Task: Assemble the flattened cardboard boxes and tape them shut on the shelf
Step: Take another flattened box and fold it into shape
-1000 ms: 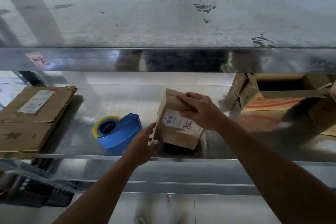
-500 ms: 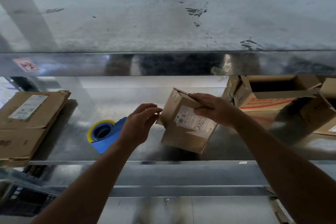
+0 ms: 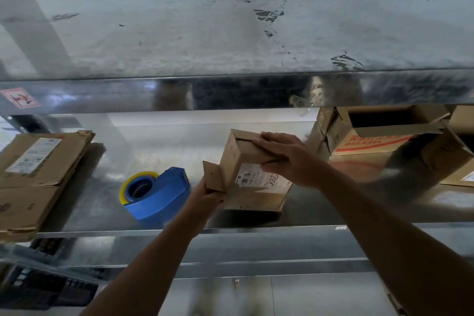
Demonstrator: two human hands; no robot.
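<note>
**Step in hand: closing the end flaps**

The small box (image 3: 256,182) stands on the metal shelf (image 3: 154,146) at the centre of the view, tipped toward 11 o'clock. It is squared up but not yet taped.

- Our right hand (image 3: 289,159) grips the box from 3 o'clock. The fingers lie across the top panel and the thumb presses the labelled front face.
- Our left hand (image 3: 205,195) pinches the loose side flap (image 3: 213,174), which stands out from the box at 9 o'clock.

**Procedure**

1. We hold the top flaps flat with the right hand, so that the seam near 12 o'clock does not spring open.
2. We fold the side flap along its own crease, not across it, until it sits flush. A flap that bulges is likely to lift the tape.
3. We set the box down square on the shelf before we let go with the left hand.

**Tool position**

The blue tape dispenser (image 3: 156,192) sits at 9 o'clock, just beside the left hand. We judge it the natural next reach.

**Other stock**

The flattened boxes (image 3: 33,177) lie farther out at 9 o'clock. An open box (image 3: 372,136) stands at 2 o'clock.
</note>
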